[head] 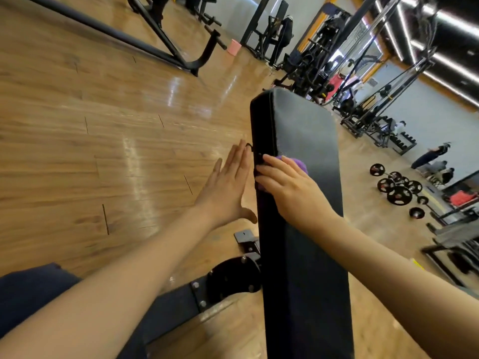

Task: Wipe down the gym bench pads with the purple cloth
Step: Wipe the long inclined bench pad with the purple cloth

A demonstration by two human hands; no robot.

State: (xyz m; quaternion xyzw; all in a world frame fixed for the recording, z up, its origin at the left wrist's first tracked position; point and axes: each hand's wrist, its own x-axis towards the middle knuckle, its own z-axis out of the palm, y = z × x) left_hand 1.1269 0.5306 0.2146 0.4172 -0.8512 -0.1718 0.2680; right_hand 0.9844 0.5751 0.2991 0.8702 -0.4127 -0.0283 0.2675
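Here the right hand [290, 187] lies over the purple cloth [298, 164] on the black bench pad [308, 229], its fingers [272, 164] curled over the pad's left edge and pressing the cloth against it; only a small purple patch shows past the knuckles. The left hand [228, 182] is held flat just beside the pad's left side, fingers straight and together, thumb spread toward the pad, holding nothing. Below the pad, a black metal bracket [233, 278] with bolts joins the frame. Weight plates [399, 187] lie on the wooden floor [103, 125] to the right.
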